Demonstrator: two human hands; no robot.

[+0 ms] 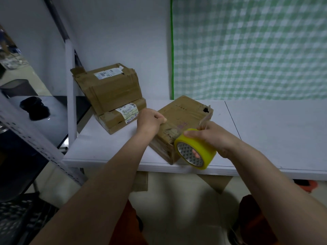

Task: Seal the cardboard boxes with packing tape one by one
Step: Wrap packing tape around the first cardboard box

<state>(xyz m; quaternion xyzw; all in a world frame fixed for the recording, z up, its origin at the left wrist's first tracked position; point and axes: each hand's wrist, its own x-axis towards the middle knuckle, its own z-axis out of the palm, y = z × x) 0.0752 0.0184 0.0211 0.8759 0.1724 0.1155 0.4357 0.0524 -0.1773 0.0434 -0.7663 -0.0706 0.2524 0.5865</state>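
Observation:
A worn cardboard box (182, 117) lies on the white table (274, 131), one corner reaching the front edge. My left hand (150, 120) grips the box's left edge with curled fingers. A yellow roll of packing tape (196, 149) stands at the box's near corner, and my right hand (212, 135) holds it, thumb over the top and a finger showing through the core. A torn flap (206, 119) sticks up just behind that hand.
Two more cardboard boxes are stacked at the table's back left, the upper box (109, 85) tilted on the lower box (122, 117). A metal shelf post (70, 96) stands left of them. A green checked curtain (247, 46) hangs behind.

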